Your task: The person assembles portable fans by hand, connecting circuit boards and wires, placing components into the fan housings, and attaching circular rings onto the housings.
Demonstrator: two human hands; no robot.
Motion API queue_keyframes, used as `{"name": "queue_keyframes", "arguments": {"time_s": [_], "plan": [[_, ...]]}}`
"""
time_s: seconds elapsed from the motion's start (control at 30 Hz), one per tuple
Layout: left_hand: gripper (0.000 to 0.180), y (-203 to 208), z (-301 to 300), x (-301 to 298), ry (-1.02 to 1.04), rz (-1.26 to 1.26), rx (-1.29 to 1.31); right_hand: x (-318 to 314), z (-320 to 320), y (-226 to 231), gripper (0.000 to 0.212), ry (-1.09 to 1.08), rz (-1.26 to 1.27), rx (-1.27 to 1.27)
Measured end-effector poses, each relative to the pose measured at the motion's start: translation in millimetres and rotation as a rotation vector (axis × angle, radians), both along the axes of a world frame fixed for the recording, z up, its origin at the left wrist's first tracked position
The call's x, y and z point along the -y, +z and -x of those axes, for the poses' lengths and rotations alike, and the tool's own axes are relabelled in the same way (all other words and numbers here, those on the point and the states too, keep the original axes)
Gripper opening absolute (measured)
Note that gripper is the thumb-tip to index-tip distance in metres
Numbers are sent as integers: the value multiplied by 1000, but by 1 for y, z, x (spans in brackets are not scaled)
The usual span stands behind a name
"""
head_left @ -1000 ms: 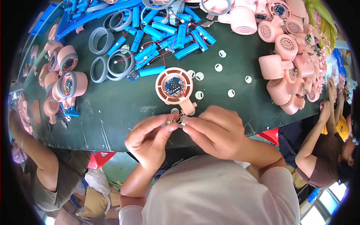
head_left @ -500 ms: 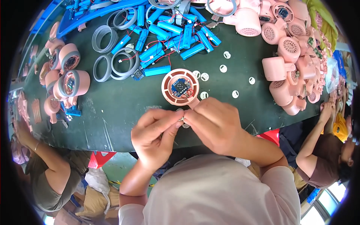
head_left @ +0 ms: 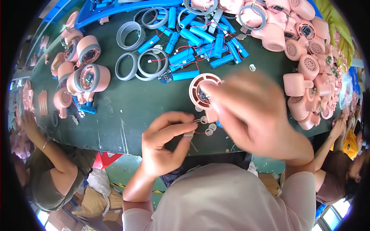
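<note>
At the dark green worktop (head_left: 127, 115), finished pink fan bodies (head_left: 88, 77) stand at your far left, with grey rings (head_left: 129, 34) behind them and a heap of blue battery cells (head_left: 192, 46) further along. Your left hand (head_left: 165, 142) is pinched shut, thumb against fingertips, on a small part with thin red wires (head_left: 190, 133); what the part is cannot be told. Keep that pinch firm but light, so the wires do not kink. Just beyond, the round pink fan housing (head_left: 200, 90) with its circuit board lies flat on the worktop, partly covered by your right hand (head_left: 254, 115). That hand is blurred, fingers spread and holding nothing that shows. Steady it before touching the housing, and mind the small white discs (head_left: 210, 129) lying loose beside the wires. More pink housings (head_left: 304, 65) crowd the right.
</note>
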State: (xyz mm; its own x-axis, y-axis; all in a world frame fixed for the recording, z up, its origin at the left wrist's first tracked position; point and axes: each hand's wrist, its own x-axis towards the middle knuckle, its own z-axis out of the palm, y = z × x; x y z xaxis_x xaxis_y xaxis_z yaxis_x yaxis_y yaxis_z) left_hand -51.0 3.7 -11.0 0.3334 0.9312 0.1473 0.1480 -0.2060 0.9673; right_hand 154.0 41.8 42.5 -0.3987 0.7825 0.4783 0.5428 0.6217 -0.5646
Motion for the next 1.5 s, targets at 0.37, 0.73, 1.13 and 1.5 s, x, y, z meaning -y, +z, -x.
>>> {"name": "queue_keyframes", "arguments": {"time_s": [0.37, 0.73, 1.13, 1.5], "plan": [[96, -3, -61, -6, 254, -191, -352, -116, 28, -11, 17, 268, 35, -73], [69, -10, -42, -1, 164, -31, -46, -27, -54, -38, 30, 397, 1096, -1585], [87, 13, -44, -1, 162, 413, 465, 3, -64, -36, 35, 436, 1145, -1594], [88, 3, -44, 3, 134, 428, 502, 15, -50, -40, 24, 417, 978, -1503]]}}
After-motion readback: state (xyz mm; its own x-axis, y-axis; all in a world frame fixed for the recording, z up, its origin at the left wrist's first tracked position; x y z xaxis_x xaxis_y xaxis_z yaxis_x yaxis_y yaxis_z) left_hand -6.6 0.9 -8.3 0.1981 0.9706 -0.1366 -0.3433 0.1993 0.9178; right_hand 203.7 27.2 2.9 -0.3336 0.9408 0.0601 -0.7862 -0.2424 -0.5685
